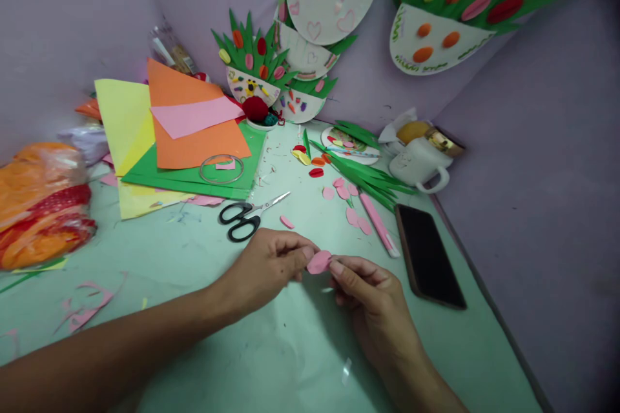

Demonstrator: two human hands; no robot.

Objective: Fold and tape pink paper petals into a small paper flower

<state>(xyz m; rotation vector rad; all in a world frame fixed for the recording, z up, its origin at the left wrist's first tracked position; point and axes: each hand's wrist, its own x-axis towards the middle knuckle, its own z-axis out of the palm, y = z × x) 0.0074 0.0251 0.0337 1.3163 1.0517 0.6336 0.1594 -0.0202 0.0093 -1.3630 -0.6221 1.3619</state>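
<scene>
A small pink paper petal (318,262) is pinched between both hands just above the pale green table (194,271). My left hand (271,264) grips its left edge with thumb and fingertips. My right hand (368,290) holds its right edge, fingers curled. Black-handled scissors (242,216) lie shut just beyond my left hand. More pink petals (356,218) and a pink pen-like tool (380,224) lie beyond my right hand, next to green paper strips (372,177).
A black phone (426,255) lies at the right. A stack of coloured paper sheets (188,135) with a tape ring sits at back left, an orange plastic bag (41,203) at far left. A white mug (419,164) and paper-plate flower crafts (310,58) stand against the walls.
</scene>
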